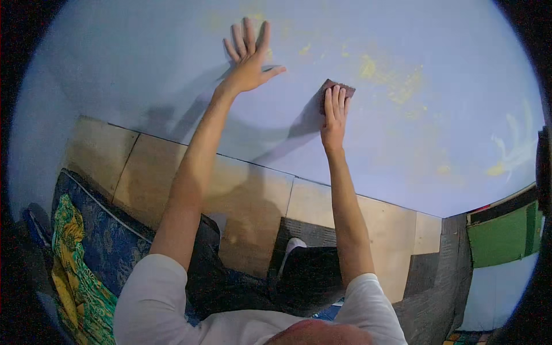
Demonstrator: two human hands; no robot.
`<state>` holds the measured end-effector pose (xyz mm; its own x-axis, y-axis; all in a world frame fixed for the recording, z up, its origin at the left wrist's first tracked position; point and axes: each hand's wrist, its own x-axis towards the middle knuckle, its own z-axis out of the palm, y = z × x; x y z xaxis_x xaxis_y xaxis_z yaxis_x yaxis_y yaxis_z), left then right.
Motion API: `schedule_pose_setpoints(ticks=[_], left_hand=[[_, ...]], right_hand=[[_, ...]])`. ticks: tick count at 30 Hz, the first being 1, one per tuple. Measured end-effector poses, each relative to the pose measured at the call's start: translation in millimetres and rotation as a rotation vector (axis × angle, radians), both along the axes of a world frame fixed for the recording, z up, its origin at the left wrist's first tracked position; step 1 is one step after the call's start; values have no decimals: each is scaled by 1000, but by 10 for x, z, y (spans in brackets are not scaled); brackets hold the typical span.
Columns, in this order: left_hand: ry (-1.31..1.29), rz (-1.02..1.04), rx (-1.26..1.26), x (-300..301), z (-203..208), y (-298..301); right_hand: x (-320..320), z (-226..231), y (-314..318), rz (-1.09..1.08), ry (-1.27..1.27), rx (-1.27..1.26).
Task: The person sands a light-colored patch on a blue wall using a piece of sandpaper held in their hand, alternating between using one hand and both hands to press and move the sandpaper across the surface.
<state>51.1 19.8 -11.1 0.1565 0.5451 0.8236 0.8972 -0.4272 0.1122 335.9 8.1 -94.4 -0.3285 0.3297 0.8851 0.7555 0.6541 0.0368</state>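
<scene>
Before me is a pale bluish wall [276, 115] with yellow patches [397, 83] scattered over its upper part. My left hand [249, 66] rests on it, fingers spread wide and holding nothing. To the right, my right hand [334, 118] presses a flat brown sheet or pad [349, 91], which looks like sandpaper, against the wall. The pad sits just below and left of the largest yellow patch. Its underside and the thumb of my right hand are hidden.
Light wooden panels [247, 190] run along the wall's base. At the lower left lies a dark blue patterned cushion or mattress [109, 218] with a yellow-green cloth [75, 276] on it. A dark ribbed mat [422, 276] and a green panel [500, 236] are at the right.
</scene>
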Motion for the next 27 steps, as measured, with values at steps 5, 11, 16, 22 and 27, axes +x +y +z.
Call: schedule_pose_setpoints(ticks=[5,11,16,22,27], left_hand=[[-1,9,-24,28,21,3],[-1,-11,-6,30,35,5],[33,34,-73,-53,70,-5],[79,-22,-211,-51,170,-132],[41,-58,-191,-9,172,-108]], right_hand=[[28,-68,6,-15,-9,-19],[41,-31,-8,2,-12,-3],[32,65,-102,61,-27,-44],[76,114,-50,15,-59,-8],[85,32,60,-54,-42,-14]])
